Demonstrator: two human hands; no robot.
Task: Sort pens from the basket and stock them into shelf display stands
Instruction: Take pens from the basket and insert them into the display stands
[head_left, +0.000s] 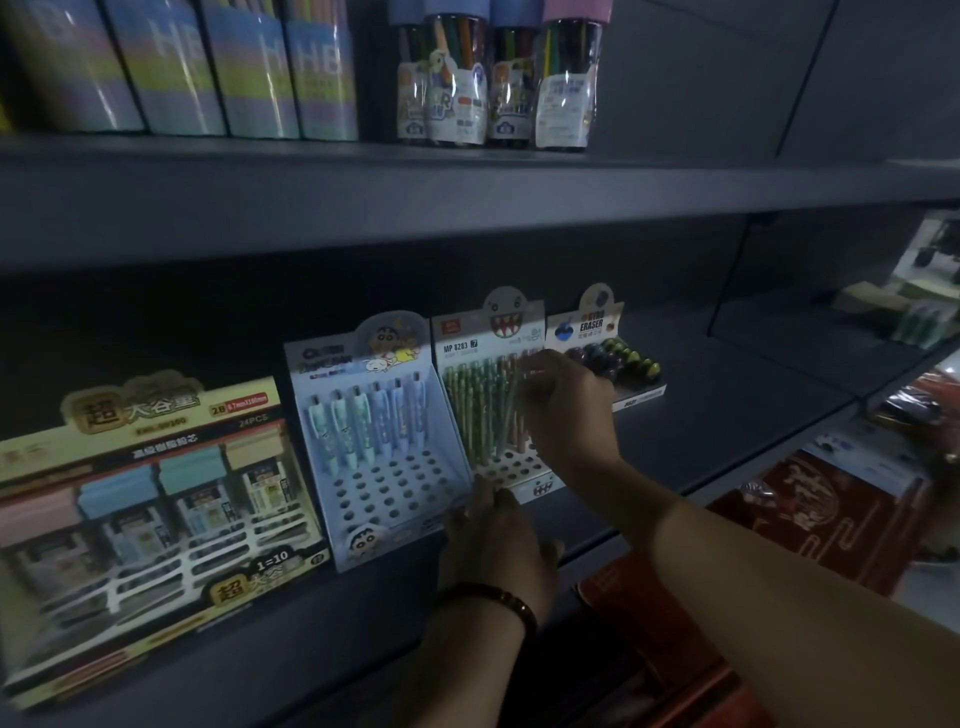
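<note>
A dark grey shelf unit (467, 208) is filling most of the frame, its upper board running across the top third and its lower board (727, 431) sloping down toward the lower right. At the lower left a wide lead-refill display box (150, 514) is sitting on the lower board, its yellow header card tilting back. Along the upper left a row of pastel HB pencil boxes (176, 67) is standing upright, and just right of them, at the top centre, four clear tubs of coloured pencils (493, 78) are standing side by side.

In the middle of the frame a pale blue cartoon display stand (374, 441) is holding one row of six blue pens (369, 421) at its back, with its front holes showing open. Touching its right side, a stand marked MP 8283 (488, 374) is carrying many green and tan pens (480, 410) standing upright in its holes. Right of that, a small eraser display (608, 353) is sitting near the back of the board. At the lower right, red packaged goods (831, 509) are lying below the shelf.

The right hand (566, 405) is reaching over the MP 8283 stand, its fingers curling narrowly around one tan pen (511, 400) that is standing among the others. The left hand (498, 540), with a dark bead bracelet (498, 600) on the wrist, is lying at the front lower corner between the two stands, fingers fairly straight and resting against the cardboard. The basket is not showing in this view.
</note>
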